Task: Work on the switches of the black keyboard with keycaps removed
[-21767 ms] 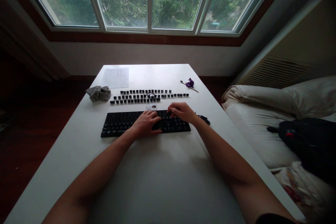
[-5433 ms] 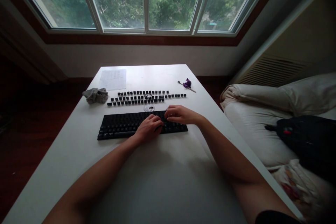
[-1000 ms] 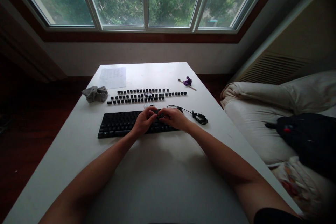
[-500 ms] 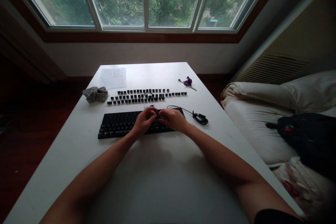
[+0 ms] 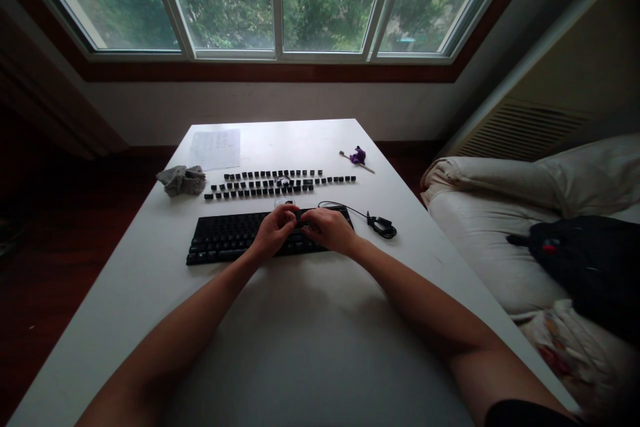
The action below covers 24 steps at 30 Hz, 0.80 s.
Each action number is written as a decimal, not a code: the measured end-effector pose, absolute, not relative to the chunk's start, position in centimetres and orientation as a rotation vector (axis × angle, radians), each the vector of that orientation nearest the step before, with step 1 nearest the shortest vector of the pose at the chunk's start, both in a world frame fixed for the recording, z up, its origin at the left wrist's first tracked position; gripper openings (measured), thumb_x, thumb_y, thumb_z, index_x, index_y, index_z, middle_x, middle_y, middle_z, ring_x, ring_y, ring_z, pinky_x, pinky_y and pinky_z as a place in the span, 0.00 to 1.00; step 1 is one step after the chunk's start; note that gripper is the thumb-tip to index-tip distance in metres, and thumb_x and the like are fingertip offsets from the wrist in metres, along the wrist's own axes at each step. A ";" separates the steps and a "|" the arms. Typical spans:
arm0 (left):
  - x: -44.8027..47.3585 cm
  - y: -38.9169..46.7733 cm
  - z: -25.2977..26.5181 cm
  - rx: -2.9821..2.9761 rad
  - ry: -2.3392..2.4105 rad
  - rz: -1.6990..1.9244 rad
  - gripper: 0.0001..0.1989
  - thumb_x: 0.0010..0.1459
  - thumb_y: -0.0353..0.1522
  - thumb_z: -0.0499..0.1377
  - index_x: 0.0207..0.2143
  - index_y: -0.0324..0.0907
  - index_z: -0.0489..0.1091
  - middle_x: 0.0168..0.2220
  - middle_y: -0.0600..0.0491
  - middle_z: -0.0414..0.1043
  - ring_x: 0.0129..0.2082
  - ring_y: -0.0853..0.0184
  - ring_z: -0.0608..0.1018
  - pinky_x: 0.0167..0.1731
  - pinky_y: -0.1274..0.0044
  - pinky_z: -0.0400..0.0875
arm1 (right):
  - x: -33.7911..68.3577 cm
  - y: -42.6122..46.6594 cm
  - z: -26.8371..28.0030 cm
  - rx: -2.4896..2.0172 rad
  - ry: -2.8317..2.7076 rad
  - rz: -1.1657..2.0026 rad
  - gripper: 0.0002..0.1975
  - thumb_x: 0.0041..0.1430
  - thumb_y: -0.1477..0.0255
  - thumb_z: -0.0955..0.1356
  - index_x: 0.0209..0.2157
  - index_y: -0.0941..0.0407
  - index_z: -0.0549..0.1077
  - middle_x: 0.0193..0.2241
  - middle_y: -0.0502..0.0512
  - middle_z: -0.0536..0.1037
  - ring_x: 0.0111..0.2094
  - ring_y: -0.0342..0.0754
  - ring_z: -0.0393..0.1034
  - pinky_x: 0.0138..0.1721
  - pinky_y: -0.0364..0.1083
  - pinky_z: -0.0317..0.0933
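A black keyboard lies across the white table with my hands over its right half. My left hand is closed, thumb and fingers pinched together above the keys. Close beside it, my right hand has its fingers bent and drawn in towards the left fingertips. Between the two hands is something small and dark, too hidden to name. Loose black keycaps stand in three rows behind the keyboard. Just beyond my fingers sits a small clear round object, partly covered.
A coiled black cable lies to the right of the keyboard. Farther back are a small brush and a crumpled purple item. A grey cloth and a printed sheet occupy the table's far left. A sofa stands at right.
My fingers have shifted very slightly over the keyboard. The keycaps, the cable and the other things on the table have stayed put.
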<state>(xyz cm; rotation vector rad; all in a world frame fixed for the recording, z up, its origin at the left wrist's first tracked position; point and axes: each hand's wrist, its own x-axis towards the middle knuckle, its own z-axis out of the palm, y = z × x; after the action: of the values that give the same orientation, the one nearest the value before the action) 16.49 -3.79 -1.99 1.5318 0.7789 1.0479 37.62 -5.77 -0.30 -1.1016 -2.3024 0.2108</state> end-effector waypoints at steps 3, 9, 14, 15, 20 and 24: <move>16.5 -3.8 -2.0 1.542 0.786 1.052 0.16 0.59 0.34 0.62 0.50 0.42 0.70 0.30 0.57 0.66 0.30 0.73 0.69 0.34 0.80 0.64 | 37.5 -5.9 -0.2 -1.104 -2.313 0.169 0.10 0.63 0.68 0.69 0.45 0.55 0.73 0.36 0.57 0.80 0.35 0.50 0.72 0.38 0.46 0.60; 16.4 -3.7 -2.1 1.547 0.799 1.040 0.17 0.58 0.34 0.63 0.49 0.42 0.70 0.31 0.57 0.68 0.31 0.72 0.70 0.35 0.80 0.65 | 37.2 -6.1 0.1 -1.107 -2.341 0.077 0.08 0.63 0.69 0.68 0.43 0.55 0.72 0.37 0.58 0.80 0.38 0.52 0.73 0.39 0.47 0.60; 16.3 -3.6 -2.4 1.577 0.799 1.012 0.16 0.58 0.34 0.63 0.49 0.42 0.71 0.32 0.55 0.70 0.32 0.71 0.72 0.36 0.79 0.67 | 37.2 -6.1 -0.1 -1.124 -2.310 0.066 0.08 0.64 0.69 0.67 0.44 0.55 0.72 0.37 0.58 0.80 0.39 0.53 0.73 0.40 0.48 0.61; 16.3 -3.6 -2.5 1.581 0.799 1.014 0.16 0.59 0.34 0.63 0.49 0.42 0.71 0.32 0.55 0.70 0.32 0.71 0.72 0.36 0.79 0.67 | 37.2 -6.1 -0.1 -1.123 -2.307 0.070 0.08 0.65 0.69 0.67 0.44 0.55 0.72 0.37 0.58 0.80 0.39 0.53 0.73 0.40 0.48 0.61; 16.3 -3.7 -2.3 1.599 0.790 1.009 0.17 0.59 0.35 0.64 0.50 0.42 0.70 0.31 0.56 0.69 0.31 0.71 0.71 0.35 0.79 0.66 | 37.3 -6.1 -0.3 -1.093 -2.308 0.067 0.08 0.66 0.68 0.66 0.44 0.55 0.72 0.38 0.59 0.80 0.40 0.53 0.73 0.40 0.48 0.61; 16.3 -3.9 -2.1 1.612 0.801 1.010 0.16 0.58 0.35 0.63 0.49 0.42 0.71 0.31 0.56 0.68 0.31 0.71 0.71 0.36 0.79 0.65 | 37.2 -6.1 -0.3 -1.068 -2.318 0.065 0.08 0.67 0.68 0.65 0.44 0.55 0.72 0.38 0.58 0.80 0.38 0.52 0.73 0.40 0.48 0.61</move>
<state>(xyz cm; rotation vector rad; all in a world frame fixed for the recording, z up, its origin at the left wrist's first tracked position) 16.32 -3.88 -2.10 1.6120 0.8010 1.0099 37.22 -6.15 -0.30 -1.0676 -2.3183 0.0655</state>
